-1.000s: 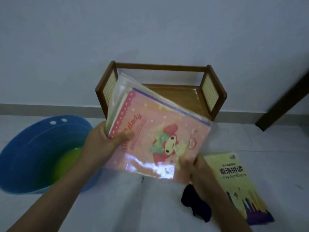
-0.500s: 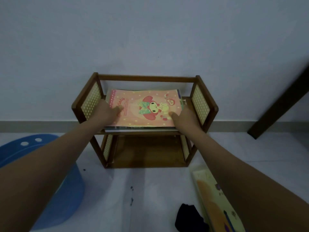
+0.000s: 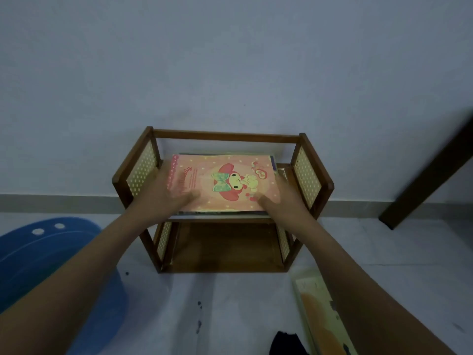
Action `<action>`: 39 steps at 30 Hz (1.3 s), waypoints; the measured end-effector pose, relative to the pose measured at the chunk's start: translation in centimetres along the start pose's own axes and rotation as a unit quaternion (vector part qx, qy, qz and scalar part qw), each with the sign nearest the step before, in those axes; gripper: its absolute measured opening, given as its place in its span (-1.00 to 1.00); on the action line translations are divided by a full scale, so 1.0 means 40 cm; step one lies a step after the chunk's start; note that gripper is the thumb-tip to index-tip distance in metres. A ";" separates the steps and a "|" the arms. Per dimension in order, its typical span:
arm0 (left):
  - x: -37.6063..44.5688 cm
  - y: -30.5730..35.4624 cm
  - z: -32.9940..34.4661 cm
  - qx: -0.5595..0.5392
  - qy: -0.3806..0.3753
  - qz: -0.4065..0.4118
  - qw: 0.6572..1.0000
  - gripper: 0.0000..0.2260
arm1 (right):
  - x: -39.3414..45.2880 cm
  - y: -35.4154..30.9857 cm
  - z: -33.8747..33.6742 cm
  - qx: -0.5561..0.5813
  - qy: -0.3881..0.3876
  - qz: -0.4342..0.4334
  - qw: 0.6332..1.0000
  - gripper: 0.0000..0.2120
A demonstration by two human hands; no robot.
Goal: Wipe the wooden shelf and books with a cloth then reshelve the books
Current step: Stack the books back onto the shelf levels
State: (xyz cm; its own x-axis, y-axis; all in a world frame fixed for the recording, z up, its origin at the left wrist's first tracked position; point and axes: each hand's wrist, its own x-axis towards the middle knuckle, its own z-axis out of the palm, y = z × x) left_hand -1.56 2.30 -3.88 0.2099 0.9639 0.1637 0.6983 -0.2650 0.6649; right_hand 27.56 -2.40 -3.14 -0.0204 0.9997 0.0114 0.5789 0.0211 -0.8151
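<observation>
Pink book (image 3: 225, 183) fills shelf (image 3: 313, 160) between side panels.

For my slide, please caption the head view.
Both hands press a pink book flat on the wooden shelf.

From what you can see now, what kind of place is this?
Probably a room in a home, cleaned at floor level: a small wooden shelf against a plain wall, a blue basin and a dark cloth on the pale floor.
</observation>
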 end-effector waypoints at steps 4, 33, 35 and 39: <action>-0.077 0.007 -0.006 0.063 -0.130 -0.030 0.989 0.00 | -0.050 0.040 -0.029 -0.132 -0.052 0.007 0.990 -0.17; -0.392 0.266 0.523 0.089 -0.024 0.064 0.994 -0.51 | -0.438 0.350 -0.072 -0.179 0.007 0.091 0.980 -0.49; -0.421 0.309 0.622 0.060 -0.071 0.021 0.995 -0.48 | -0.468 0.433 -0.107 -0.196 -0.007 0.133 0.971 -0.47; -0.420 0.348 0.814 0.013 -0.188 -0.044 0.981 -0.46 | -0.490 0.591 -0.161 -0.211 -0.026 0.219 0.952 -0.45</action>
State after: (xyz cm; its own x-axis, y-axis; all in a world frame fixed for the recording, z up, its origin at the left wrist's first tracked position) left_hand 26.91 -18.41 -21.11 0.3826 0.9069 -0.1768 0.7415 -0.1871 0.6444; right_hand 46.88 -21.45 -18.89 0.2648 0.9118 -0.3138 0.8172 -0.3849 -0.4289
